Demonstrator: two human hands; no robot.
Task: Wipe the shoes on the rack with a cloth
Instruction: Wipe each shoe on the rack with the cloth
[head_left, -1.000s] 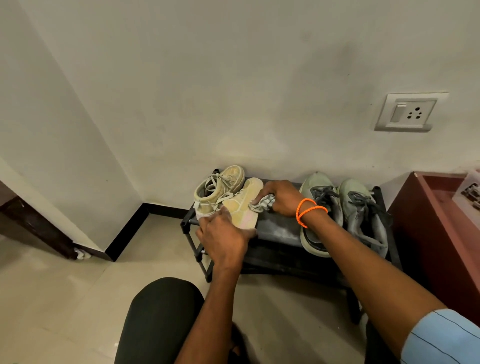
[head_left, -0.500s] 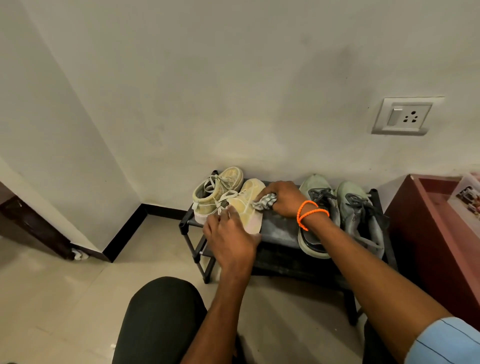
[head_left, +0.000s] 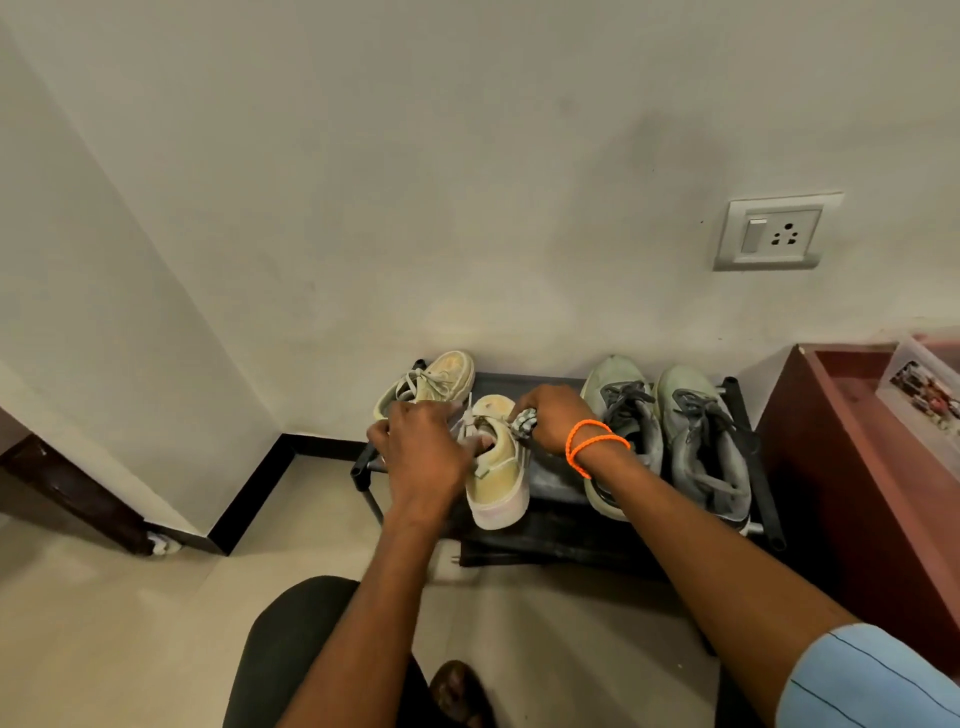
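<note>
Since a second ago, beige sneaker (head_left: 496, 467) has turned from lying on its side, sole showing, to upright with its heel toward the camera; left hand (head_left: 421, 457) has moved onto its left flank.

Left hand's fingers are curled round the sneaker's collar and side, gripping it. Fingertips are hidden behind the hand, so I can't tell how deep the hold goes. Right hand (head_left: 550, 418) has a checked cloth (head_left: 523, 423) bunched in a closed fist, pressed against the sneaker's right upper near the opening. Orange bracelet (head_left: 595, 447) sits on that wrist.

Just beyond the left knuckles: second beige sneaker (head_left: 431, 384), touching or nearly so. Right of the cloth hand: grey-green pair (head_left: 670, 441), just beside the wrist. All sit on the black rack (head_left: 556, 488), top shelf.

Risks, my read:
- Held sneaker's heel overhangs the rack's front edge. A hard wipe stroke toward the camera could tip it off if the left grip slackens.
- Loose lace by the left fingers could snag in the cloth.
- Only a small wad of cloth is exposed, so knuckles may rub instead of fabric.
- Right forearm sweep could nudge the grey-green pair.
</note>
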